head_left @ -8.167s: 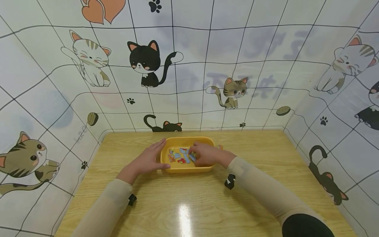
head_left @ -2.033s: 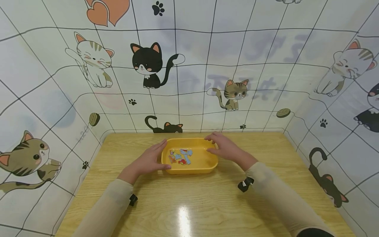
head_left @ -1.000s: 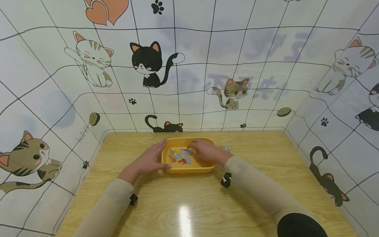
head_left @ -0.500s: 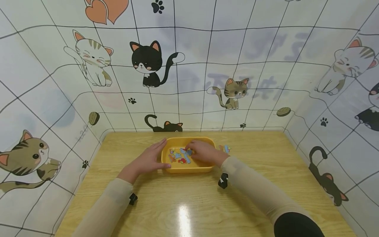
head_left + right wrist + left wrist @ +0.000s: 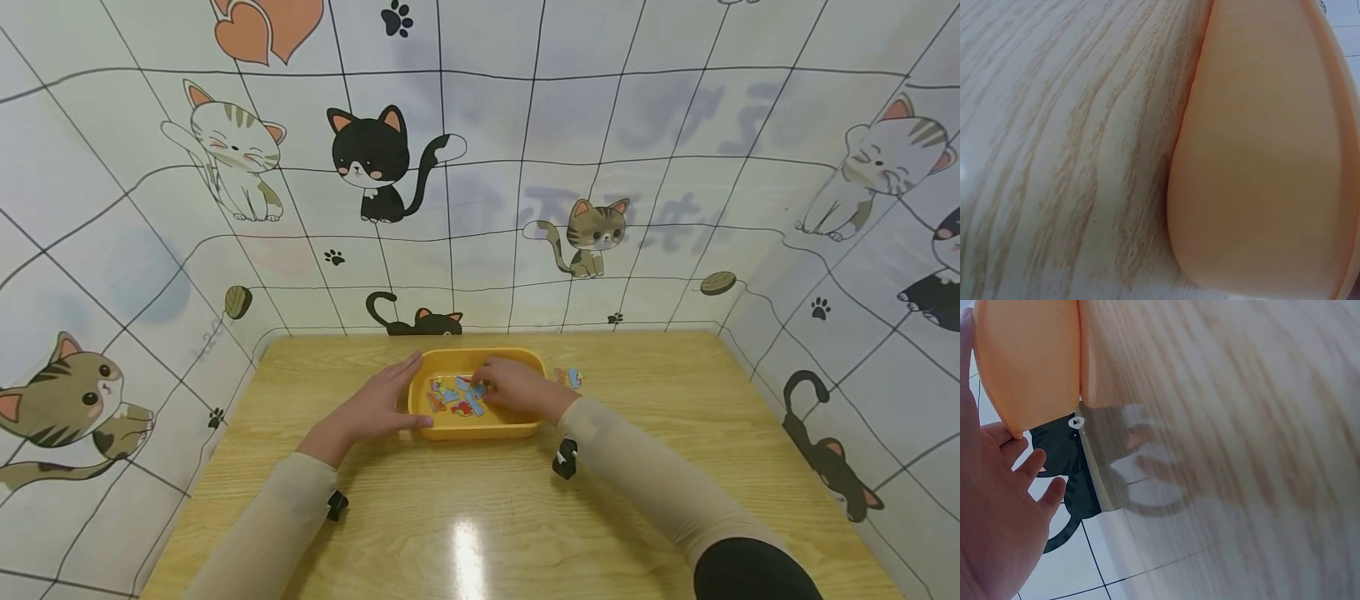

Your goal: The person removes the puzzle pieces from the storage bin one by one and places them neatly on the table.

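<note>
A yellow plastic tray (image 5: 480, 432) stands on the wooden table, with several small puzzle pieces (image 5: 450, 395) in blue, orange and red in its left half. My left hand (image 5: 375, 404) rests against the tray's left end, thumb near the front corner and straight fingers along the side. The left wrist view shows that hand's spread fingers (image 5: 1038, 464) at the tray corner. Inside the tray, my right hand (image 5: 517, 390) reaches over from the right, its curled fingertips pinching a blue puzzle piece (image 5: 480, 391). In the right wrist view only the tray's outer wall (image 5: 1260, 150) and tabletop show.
Two more puzzle pieces, one orange (image 5: 560, 376) and one blue (image 5: 574, 378), lie on the table just beyond the tray's right end. A white wall covering (image 5: 480, 192) printed with cats encloses the table (image 5: 405, 533) at the back and sides.
Since two seconds ago my right hand has moved from the tray's right rim in among the puzzle pieces. Pieces now show outside the right end. My left hand has stayed put.
</note>
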Tool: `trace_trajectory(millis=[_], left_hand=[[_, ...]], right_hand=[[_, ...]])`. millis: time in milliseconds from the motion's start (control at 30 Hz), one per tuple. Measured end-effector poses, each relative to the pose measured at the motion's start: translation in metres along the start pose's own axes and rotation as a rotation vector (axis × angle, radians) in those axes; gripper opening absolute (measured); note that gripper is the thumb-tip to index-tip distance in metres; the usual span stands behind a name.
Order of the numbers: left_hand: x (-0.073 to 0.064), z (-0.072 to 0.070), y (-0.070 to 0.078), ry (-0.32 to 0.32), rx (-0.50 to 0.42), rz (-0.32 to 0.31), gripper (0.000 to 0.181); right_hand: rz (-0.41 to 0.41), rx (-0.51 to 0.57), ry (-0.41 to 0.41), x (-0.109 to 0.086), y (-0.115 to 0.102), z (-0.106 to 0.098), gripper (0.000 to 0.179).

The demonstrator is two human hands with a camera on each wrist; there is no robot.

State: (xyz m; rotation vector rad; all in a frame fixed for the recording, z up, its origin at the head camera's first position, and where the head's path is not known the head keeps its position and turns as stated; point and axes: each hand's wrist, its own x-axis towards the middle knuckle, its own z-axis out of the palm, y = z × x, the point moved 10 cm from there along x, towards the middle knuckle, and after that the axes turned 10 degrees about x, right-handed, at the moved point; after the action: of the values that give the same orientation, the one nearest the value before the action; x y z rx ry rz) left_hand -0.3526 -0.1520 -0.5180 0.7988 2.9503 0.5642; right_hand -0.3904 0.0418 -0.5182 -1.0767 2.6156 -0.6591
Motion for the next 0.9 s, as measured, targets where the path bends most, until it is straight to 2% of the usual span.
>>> trace_trajectory(millis=[400, 900], left_hand=[[-0.0003, 0.0023, -0.0022, -0.017, 0.007, -0.011, 0.121], [0.0002, 0.0014, -0.0010, -0.018, 0.003, -0.011, 0.121]], right_hand=[[0.000, 0.076, -0.015, 0.0031, 0.0022, -0.0027, 0.025], [-0.024, 0.065, -0.017, 0.0025, -0.0003, -0.0053, 0.009]])
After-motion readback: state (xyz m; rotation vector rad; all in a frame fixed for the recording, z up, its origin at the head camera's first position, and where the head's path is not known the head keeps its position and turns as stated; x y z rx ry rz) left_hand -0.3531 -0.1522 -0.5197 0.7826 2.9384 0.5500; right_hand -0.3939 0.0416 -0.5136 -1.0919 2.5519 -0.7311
